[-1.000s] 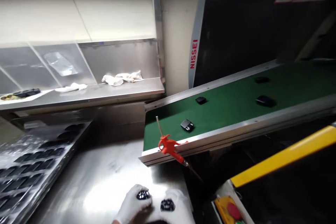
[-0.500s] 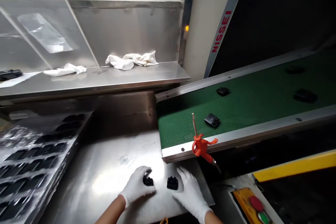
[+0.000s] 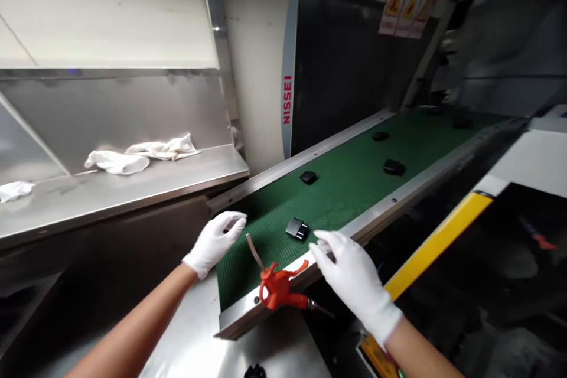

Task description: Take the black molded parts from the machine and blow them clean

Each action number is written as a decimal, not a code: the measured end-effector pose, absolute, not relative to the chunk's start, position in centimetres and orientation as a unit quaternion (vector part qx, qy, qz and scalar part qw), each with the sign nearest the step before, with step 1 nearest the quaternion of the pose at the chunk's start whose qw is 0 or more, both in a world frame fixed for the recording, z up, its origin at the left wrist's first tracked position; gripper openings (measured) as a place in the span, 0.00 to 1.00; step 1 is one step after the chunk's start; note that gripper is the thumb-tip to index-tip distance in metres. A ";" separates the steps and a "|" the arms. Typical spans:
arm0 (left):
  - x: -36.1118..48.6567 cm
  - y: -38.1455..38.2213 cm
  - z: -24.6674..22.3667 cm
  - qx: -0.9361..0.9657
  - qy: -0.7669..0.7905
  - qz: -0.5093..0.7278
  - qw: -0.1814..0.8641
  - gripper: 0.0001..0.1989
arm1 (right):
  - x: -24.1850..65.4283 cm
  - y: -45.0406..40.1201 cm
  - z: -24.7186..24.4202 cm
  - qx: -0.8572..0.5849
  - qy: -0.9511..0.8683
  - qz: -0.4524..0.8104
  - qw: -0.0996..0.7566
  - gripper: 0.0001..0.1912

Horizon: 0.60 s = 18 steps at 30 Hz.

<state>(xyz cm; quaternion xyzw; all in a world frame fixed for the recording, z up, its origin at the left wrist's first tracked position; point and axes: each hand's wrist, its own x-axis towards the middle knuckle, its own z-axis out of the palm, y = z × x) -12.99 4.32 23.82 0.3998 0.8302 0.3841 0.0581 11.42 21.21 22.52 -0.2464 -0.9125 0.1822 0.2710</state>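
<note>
My left hand (image 3: 216, 243), in a white glove, hovers over the near left end of the green conveyor belt (image 3: 266, 212). Its fingers curve loosely, and I see nothing held in them. My right hand (image 3: 352, 274), also gloved, is over the belt's near rail with thumb and fingers apart. Just left of its fingertips lies a small black plastic part (image 3: 296, 229) with pale slots along one side. An orange air blow gun (image 3: 279, 288) hangs on the rail between my hands. On the metal table, another black part (image 3: 254, 371) is cut off by the bottom edge.
More black parts (image 3: 394, 167) are spread farther up the belt. White gloves or cloths (image 3: 146, 155) lie on the steel shelf (image 3: 177, 180) at left. A yellow bar (image 3: 438, 245) slants beside my right forearm. The machine's dark panel (image 3: 341, 65) stands behind the conveyor.
My view has swung right and up along the conveyor. Both hands have left the black parts on the metal table and moved forward over the belt.
</note>
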 end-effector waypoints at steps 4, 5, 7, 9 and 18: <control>-13.7 14.4 26.4 0.504 0.798 0.317 0.091 0.24 | 6.1 23.0 24.1 -0.288 -0.939 0.082 0.169 0.25; -13.9 16.7 26.8 0.502 0.803 0.302 0.108 0.24 | 5.0 23.2 24.1 -0.294 -0.943 0.069 0.142 0.27; -14.4 21.2 27.5 0.474 0.826 0.262 0.154 0.25 | 3.1 23.3 24.0 -0.304 -0.946 0.059 0.097 0.28; -15.0 25.1 27.9 0.437 0.851 0.216 0.194 0.27 | 1.7 23.4 23.7 -0.318 -0.944 0.061 0.061 0.27; -15.6 35.8 27.4 0.320 0.910 0.135 0.227 0.31 | -0.4 23.3 23.3 -0.228 -0.972 0.056 0.010 0.16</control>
